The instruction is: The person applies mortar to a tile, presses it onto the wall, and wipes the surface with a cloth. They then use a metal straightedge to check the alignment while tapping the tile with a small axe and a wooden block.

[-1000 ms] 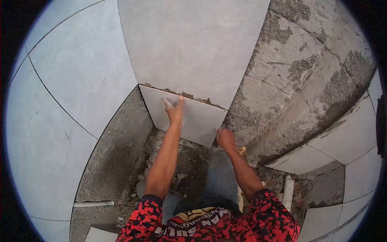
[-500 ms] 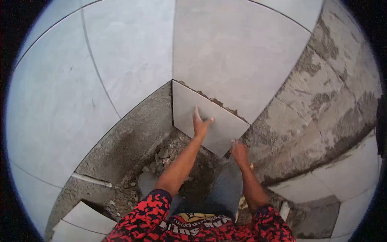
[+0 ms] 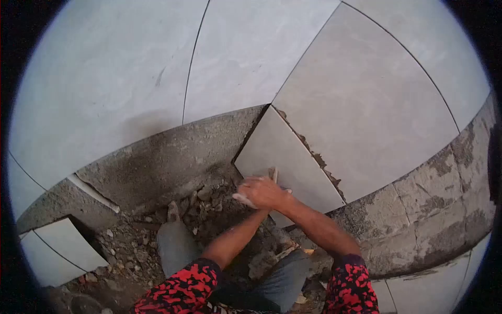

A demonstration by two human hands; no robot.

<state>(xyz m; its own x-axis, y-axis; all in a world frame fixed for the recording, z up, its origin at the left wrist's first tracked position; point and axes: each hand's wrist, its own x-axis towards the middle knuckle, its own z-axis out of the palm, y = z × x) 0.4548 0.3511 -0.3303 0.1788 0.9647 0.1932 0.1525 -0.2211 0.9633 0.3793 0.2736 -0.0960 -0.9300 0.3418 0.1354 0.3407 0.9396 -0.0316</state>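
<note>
One tile [image 3: 285,159], long axis slanting down-right along the wall [image 3: 361,104]. Your right hand [image 3: 264,191] curls over its lower edge; left hand hidden beneath, grip unclear.

Large pale grey wall tiles [image 3: 130,68] are covering most of the corner, with thin dark joints running between them. Below them a band of bare rough cement [image 3: 172,152] is showing. To the right, unplastered grey block wall [image 3: 444,193] is lying exposed, patched with darker mortar. The floor [image 3: 136,246] is lying unfinished, strewn with rubble and loose stones [image 3: 206,196]. More pale tiles [image 3: 57,251] are sitting low at the left edge, and others are showing at the lower right. Soft, even daylight is falling over everything, leaving no hard shadows.
</note>
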